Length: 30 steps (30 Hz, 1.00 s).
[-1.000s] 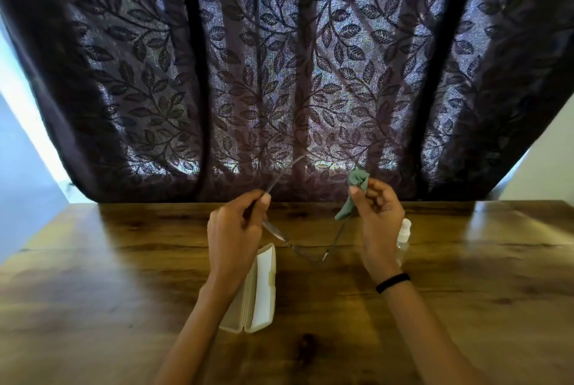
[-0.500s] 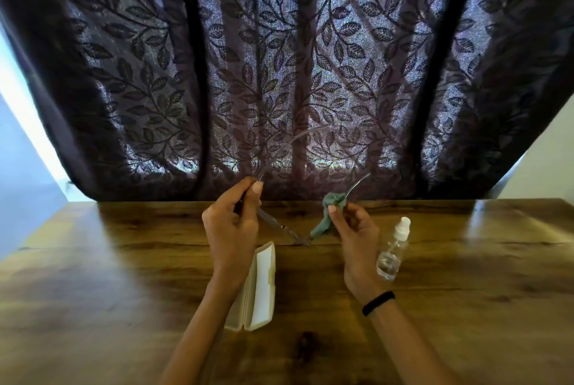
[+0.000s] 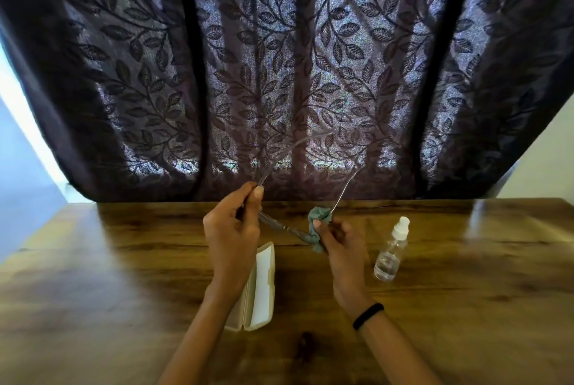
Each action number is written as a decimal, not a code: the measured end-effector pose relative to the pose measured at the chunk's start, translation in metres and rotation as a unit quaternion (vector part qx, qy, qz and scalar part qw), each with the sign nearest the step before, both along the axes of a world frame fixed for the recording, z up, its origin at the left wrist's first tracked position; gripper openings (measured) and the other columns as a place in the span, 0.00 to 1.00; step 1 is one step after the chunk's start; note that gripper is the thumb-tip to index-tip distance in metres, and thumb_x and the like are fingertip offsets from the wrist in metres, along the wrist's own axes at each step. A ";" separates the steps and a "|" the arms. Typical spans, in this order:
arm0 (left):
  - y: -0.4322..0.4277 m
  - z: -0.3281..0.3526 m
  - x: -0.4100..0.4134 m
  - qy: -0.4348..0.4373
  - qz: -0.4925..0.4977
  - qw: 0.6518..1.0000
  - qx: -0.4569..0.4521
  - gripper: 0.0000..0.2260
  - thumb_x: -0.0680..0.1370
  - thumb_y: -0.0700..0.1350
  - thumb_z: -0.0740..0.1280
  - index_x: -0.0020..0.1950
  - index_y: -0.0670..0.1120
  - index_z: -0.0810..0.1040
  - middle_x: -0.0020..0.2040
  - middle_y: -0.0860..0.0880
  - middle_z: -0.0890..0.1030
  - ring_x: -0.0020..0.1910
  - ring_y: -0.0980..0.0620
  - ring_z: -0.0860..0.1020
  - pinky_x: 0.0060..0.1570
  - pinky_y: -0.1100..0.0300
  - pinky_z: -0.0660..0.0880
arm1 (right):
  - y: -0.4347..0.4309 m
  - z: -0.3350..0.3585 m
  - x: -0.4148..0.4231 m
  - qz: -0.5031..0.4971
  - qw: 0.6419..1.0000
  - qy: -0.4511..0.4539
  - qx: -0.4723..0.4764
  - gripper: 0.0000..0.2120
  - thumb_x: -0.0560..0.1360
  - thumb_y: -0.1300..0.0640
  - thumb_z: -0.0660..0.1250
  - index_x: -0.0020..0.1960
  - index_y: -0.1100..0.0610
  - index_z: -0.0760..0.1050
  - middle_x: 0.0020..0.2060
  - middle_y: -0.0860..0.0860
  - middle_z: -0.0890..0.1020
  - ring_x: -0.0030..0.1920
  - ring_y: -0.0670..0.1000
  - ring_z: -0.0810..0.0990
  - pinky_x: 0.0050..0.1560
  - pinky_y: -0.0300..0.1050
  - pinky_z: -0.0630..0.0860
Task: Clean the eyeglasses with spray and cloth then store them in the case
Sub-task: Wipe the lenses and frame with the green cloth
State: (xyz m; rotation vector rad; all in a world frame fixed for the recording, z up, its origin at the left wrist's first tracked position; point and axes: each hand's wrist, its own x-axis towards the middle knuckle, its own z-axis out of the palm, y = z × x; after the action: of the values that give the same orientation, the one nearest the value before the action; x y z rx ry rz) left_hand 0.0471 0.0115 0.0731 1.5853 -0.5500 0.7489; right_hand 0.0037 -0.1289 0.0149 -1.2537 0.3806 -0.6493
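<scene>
Thin wire-framed eyeglasses [image 3: 281,226] are held in the air above the wooden table [image 3: 466,307], their two temples pointing up and away toward the curtain. My left hand [image 3: 231,230] pinches the frame at its left end. My right hand [image 3: 337,240] presses a small grey-green cloth [image 3: 316,223] around the frame's right end. An open white glasses case [image 3: 257,286] lies on the table under my left forearm. A small clear spray bottle [image 3: 390,251] with a white nozzle stands to the right of my right hand.
A dark curtain [image 3: 279,58] with a leaf pattern hangs along the table's far edge. A black band sits on my right wrist [image 3: 368,316]. Bare wood stretches to the left and right of my hands.
My right hand with the cloth has moved left and down along the frame, uncovering the spray bottle. The glasses have tilted so that the temples point further up. My left hand stayed nearly still.
</scene>
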 end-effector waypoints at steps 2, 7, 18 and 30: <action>0.003 -0.002 0.002 -0.014 0.020 0.998 0.053 0.10 0.76 0.45 0.65 0.52 0.42 0.80 0.31 0.48 0.79 0.25 0.48 0.75 0.22 0.51 0.72 | -0.006 0.005 0.002 0.003 1.000 -0.005 -0.015 0.04 0.71 0.60 0.69 0.44 0.52 0.77 0.40 0.47 0.83 0.39 0.41 0.82 0.35 0.33 0.77; 0.007 -0.002 0.000 -0.037 0.046 0.987 0.146 0.11 0.76 0.46 0.65 0.50 0.41 0.81 0.30 0.48 0.79 0.25 0.53 0.73 0.22 0.57 0.69 | -0.024 0.019 0.007 -0.049 0.998 -0.040 -0.022 0.07 0.71 0.63 0.69 0.49 0.60 0.77 0.41 0.49 0.82 0.39 0.40 0.80 0.38 0.32 0.77; 0.004 -0.009 -0.002 -0.041 0.080 0.977 0.195 0.09 0.74 0.45 0.67 0.48 0.41 0.82 0.33 0.48 0.82 0.27 0.55 0.76 0.23 0.65 0.69 | -0.046 0.040 0.001 -0.106 0.978 -0.134 -0.120 0.10 0.71 0.65 0.69 0.44 0.50 0.76 0.38 0.48 0.80 0.39 0.43 0.79 0.41 0.35 0.77; 0.009 -0.022 0.003 0.009 0.080 0.987 0.139 0.05 0.74 0.41 0.69 0.48 0.41 0.81 0.32 0.52 0.79 0.26 0.62 0.71 0.26 0.70 0.65 | -0.053 0.020 -0.013 -0.110 0.967 -0.042 -0.227 0.04 0.73 0.63 0.67 0.46 0.56 0.75 0.38 0.49 0.80 0.40 0.49 0.78 0.41 0.37 0.77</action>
State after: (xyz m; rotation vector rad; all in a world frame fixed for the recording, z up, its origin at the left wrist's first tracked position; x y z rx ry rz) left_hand 0.0498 0.0209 0.0515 1.9106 -0.5357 0.8026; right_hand -0.0089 -0.1823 0.0352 -1.6247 0.3117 -1.0168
